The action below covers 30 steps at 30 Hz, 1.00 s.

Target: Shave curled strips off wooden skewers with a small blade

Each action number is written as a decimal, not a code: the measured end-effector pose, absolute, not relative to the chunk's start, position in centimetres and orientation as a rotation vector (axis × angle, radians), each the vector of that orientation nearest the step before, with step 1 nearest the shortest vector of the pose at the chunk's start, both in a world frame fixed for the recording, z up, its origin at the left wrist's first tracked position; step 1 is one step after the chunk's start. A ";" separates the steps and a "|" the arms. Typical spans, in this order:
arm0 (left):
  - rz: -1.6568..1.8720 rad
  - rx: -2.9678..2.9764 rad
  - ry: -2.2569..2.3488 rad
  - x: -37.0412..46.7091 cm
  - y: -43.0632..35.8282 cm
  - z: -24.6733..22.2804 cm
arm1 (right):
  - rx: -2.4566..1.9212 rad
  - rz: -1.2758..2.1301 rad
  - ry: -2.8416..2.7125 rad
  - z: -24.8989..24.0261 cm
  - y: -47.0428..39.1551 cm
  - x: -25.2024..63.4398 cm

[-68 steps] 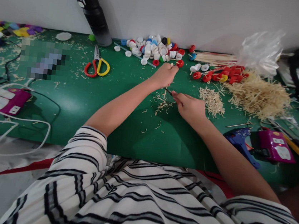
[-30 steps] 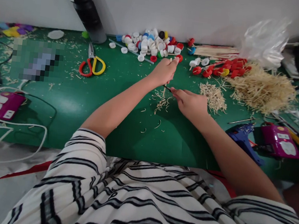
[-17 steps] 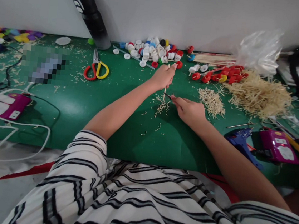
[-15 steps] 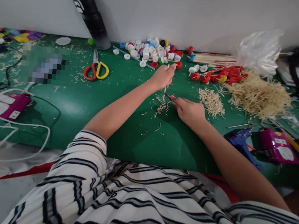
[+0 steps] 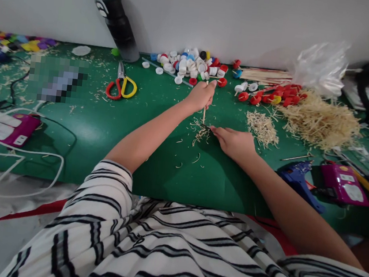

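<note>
My left hand [image 5: 201,97] is closed around a thin wooden stick [image 5: 204,115], which points down toward the green table. In my right hand [image 5: 232,142] is a small dark blade [image 5: 206,126], most of it hidden by the fingers; it looks like a knife. The blade lies against or very near the lower end of the stick. Curled wood shavings [image 5: 201,134] are scattered under the stick and blade.
Bottle caps [image 5: 189,65] are heaped at the back, left of red caps on sticks [image 5: 287,94] and a shavings pile [image 5: 320,120]. Scissors [image 5: 122,84] and a black bottle [image 5: 119,26] stand left. A blue glue gun [image 5: 300,178] and purple box [image 5: 346,183] lie right.
My right hand and the blade have moved down along the stick, toward its lower end. The left hand holds nearly the same place. The whole view has shifted slightly.
</note>
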<state>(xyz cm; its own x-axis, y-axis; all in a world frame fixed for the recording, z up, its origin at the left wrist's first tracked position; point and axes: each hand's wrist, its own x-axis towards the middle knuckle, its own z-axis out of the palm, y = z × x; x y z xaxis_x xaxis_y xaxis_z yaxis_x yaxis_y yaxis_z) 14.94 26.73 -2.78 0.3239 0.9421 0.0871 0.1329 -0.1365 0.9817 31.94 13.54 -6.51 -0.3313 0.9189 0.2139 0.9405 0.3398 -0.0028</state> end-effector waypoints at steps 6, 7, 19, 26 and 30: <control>0.932 1.561 1.058 14.9 26.5 -2.3 | -1.677 -0.202 -2.360 -6.3 13.7 31.9; 0.924 1.574 1.059 15.0 26.4 -2.2 | -1.670 -0.215 -2.339 -6.1 13.9 31.7; 0.933 1.536 1.075 15.2 26.6 -2.2 | -1.668 -0.137 -2.280 -5.5 15.0 30.9; 0.934 1.431 1.027 14.6 27.5 -3.0 | -1.660 -0.076 -2.292 -5.8 14.9 31.2; 0.927 1.423 1.028 14.5 27.3 -2.8 | -1.665 -0.084 -2.371 -6.0 14.5 31.6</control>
